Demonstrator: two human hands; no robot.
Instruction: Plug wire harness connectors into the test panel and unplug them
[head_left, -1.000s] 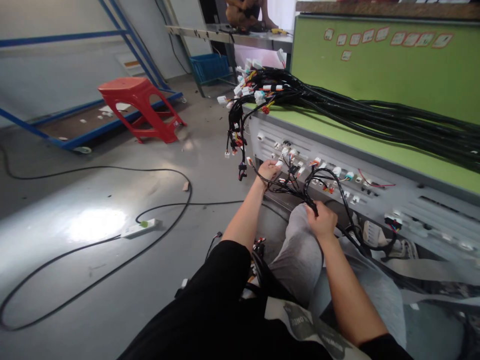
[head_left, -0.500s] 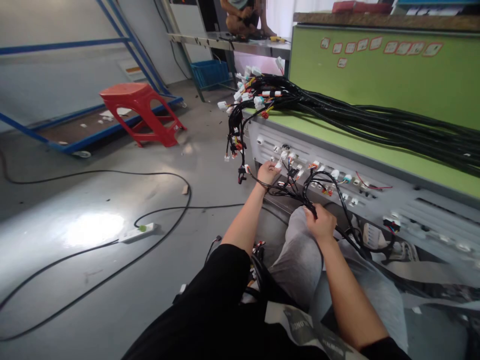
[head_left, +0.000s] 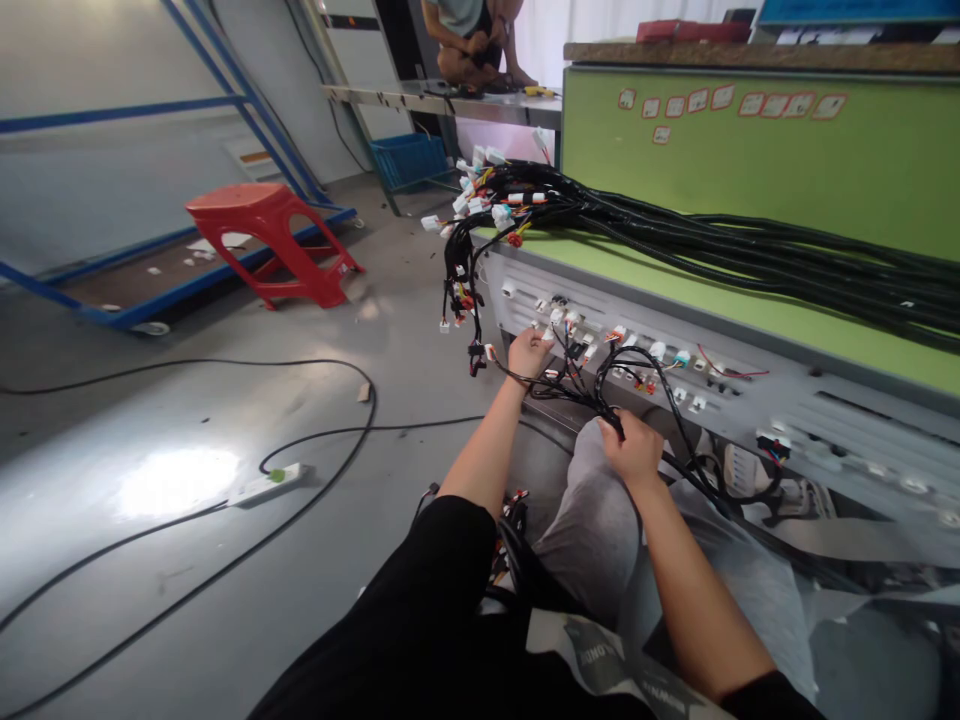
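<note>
My right hand (head_left: 634,447) is closed around a black wire harness (head_left: 589,398) above my knee. Several thin branches fan out from it toward the grey test panel (head_left: 795,400), which has rows of connector sockets. At the panel's left part, my left hand (head_left: 529,354) pinches a white connector (head_left: 548,338); the fingertips partly cover it. A white plug with orange wires (head_left: 616,335) sits on the panel to the right of that hand. One branch end with an orange-and-white connector (head_left: 491,352) sticks out left of my left wrist.
A thick bundle of black harnesses (head_left: 675,235) lies along the green ledge, its connector ends hanging over the left corner. A red stool (head_left: 259,225), a blue cart frame (head_left: 120,318) and a power strip (head_left: 266,484) with cable are on the floor. Another person (head_left: 472,45) sits on the far bench.
The whole view has shifted slightly, so the scene sits a little lower and further left. Both hands keep their places at the panel and on the harness.
</note>
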